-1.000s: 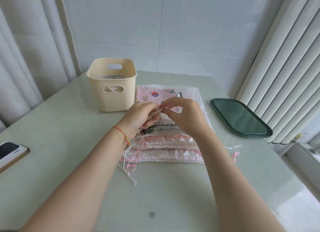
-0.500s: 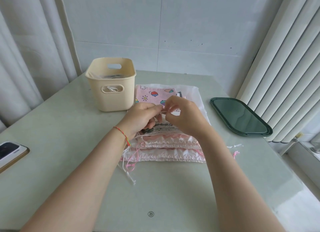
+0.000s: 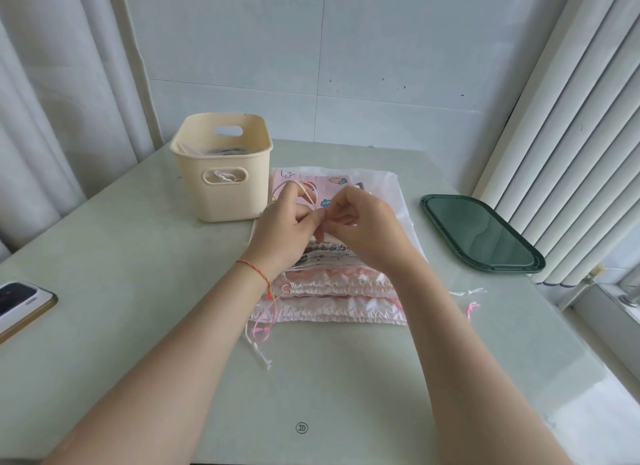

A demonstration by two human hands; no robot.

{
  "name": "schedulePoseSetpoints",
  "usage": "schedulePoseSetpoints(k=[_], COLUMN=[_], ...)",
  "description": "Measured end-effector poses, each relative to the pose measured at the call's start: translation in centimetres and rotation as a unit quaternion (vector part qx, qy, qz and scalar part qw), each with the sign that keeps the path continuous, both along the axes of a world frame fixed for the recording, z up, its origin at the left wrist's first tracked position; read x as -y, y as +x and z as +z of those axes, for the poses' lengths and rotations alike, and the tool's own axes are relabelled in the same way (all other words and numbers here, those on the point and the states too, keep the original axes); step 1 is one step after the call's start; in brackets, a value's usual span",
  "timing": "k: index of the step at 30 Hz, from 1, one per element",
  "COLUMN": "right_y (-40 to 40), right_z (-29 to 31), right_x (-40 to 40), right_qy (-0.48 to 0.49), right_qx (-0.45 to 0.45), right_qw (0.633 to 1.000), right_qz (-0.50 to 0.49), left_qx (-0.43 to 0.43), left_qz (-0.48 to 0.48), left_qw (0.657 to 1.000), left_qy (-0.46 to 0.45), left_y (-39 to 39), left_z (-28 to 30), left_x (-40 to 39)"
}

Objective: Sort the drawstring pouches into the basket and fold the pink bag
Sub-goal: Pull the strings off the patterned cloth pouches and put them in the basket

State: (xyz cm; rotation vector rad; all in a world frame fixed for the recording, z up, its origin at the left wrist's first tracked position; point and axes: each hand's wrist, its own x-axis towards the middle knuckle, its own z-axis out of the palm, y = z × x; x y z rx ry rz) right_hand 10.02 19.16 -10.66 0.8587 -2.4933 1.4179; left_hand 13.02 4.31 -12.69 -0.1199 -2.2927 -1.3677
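Table of pale green glass (image 3: 138, 326) nearest; loose white and pink cord ends (image 3: 259, 340) trail at its middle. Stack of ruched pink satin drawstring pouches (image 3: 332, 291) lies beyond. Above the stack, left hand (image 3: 287, 229) and right hand (image 3: 367, 229) meet fingertip to fingertip, both pinching a thin cream drawstring (image 3: 309, 196) that loops over the left fingers. Pink cartoon-print bag (image 3: 304, 184) lies flat behind. Cream plastic basket (image 3: 221, 194) stands far left, just beside the bag, with pouches inside.
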Motion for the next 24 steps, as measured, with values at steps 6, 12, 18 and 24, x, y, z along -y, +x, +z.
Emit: schedulePoseSetpoints(k=[6, 12, 18, 24], right_y=[-0.1, 0.3, 0.3, 0.1], right_z=[-0.3, -0.7, -0.6, -0.2], right_x=[0.4, 1.2, 1.3, 0.7], right_qy=[0.0, 0.002, 0.013, 0.012], right_qx=[-0.014, -0.058, -0.08, -0.104], right_qw=[1.0, 0.998, 0.995, 0.991], right_qz=[-0.014, -0.021, -0.05, -0.082], left_qx=[0.003, 0.034, 0.045, 0.062], left_qz=[0.025, 0.07, 0.056, 0.028], left_qw=[0.999, 0.995, 0.994, 0.995], left_qy=[0.023, 0.066, 0.085, 0.072], left_y=[0.3, 0.4, 0.7, 0.8], left_z=[0.2, 0.3, 0.7, 1.3], left_x=[-0.2, 0.1, 0.1, 0.6])
